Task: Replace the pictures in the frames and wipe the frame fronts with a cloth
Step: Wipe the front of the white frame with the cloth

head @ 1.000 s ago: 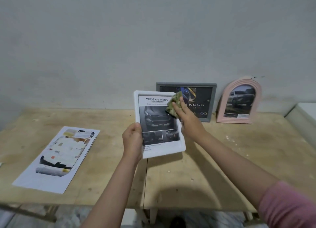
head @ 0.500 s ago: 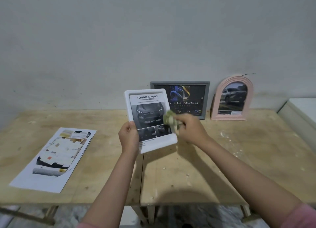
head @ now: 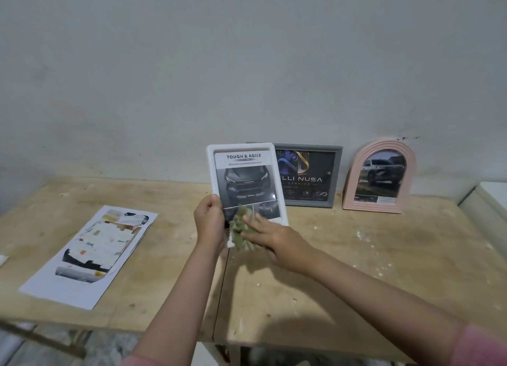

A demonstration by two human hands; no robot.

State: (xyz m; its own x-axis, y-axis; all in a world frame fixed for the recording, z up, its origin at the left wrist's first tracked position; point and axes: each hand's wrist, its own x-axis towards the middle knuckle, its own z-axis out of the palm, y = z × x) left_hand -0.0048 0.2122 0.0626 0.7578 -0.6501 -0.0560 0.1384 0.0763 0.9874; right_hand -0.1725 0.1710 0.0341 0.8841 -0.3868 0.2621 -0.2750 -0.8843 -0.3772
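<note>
My left hand grips the lower left edge of a white frame with a car picture headed "TOUGH & AGILE", held upright above the table. My right hand presses a crumpled green cloth against the frame's lower front, fingers stretched over the cloth. A grey frame with a dark logo picture leans on the wall behind it. To the right stands a pink arched frame with a car picture.
A wooden table made of two boards carries everything. A printed sheet with cut-out gaps lies flat at the left. A white ledge sits at the right edge. A grey wall rises behind the table.
My right hand has swept the cloth down the white frame's front, from its upper right to its lower edge. My left hand keeps its grip on the frame.
</note>
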